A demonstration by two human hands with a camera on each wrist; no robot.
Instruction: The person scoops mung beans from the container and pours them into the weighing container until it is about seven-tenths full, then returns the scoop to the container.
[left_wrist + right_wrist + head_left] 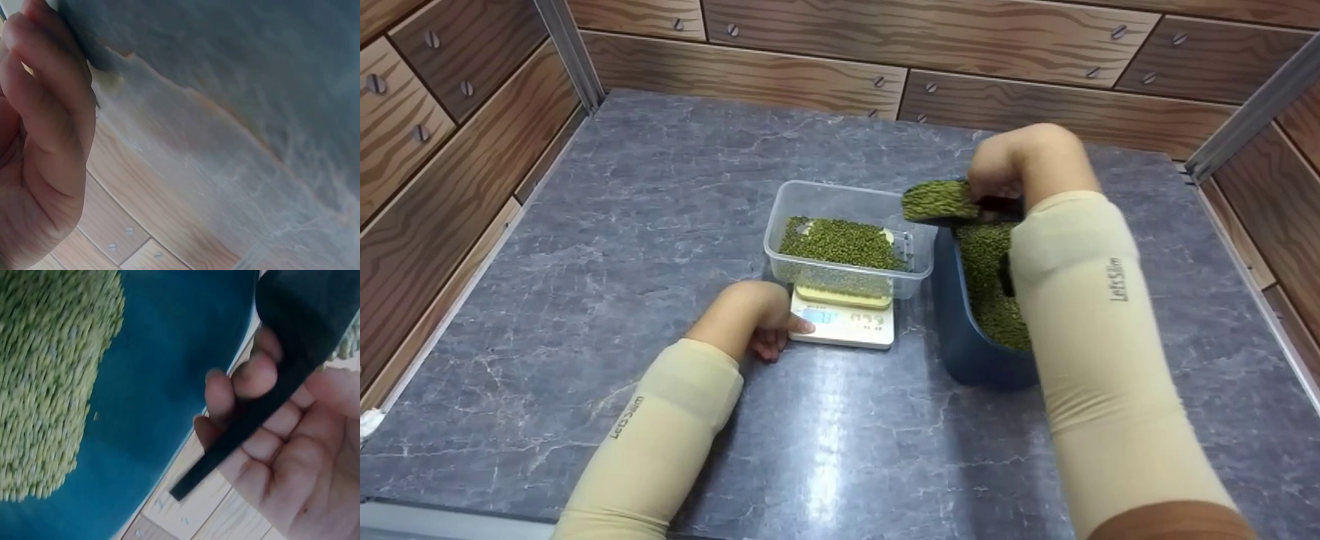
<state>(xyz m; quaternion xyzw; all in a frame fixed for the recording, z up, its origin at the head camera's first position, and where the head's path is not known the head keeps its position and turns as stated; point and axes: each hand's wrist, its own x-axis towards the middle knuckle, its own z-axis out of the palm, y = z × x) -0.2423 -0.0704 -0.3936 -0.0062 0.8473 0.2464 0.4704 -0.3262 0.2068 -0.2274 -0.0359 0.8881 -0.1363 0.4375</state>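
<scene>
Scoop of black plastic (289, 374), heaped with small green beans (936, 199), gripped by right hand (1011, 161) above edge of blue oblong bin (982, 365); left hand (757, 311), fingers loosely bent, touching white rectangular scale (844, 330) under clear plastic box (912, 286).

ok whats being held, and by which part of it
The right hand grips a black scoop by its handle. The left hand only touches the white scale.

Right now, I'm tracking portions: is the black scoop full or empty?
Full: mung beans heap across the black scoop in the head view.
</scene>
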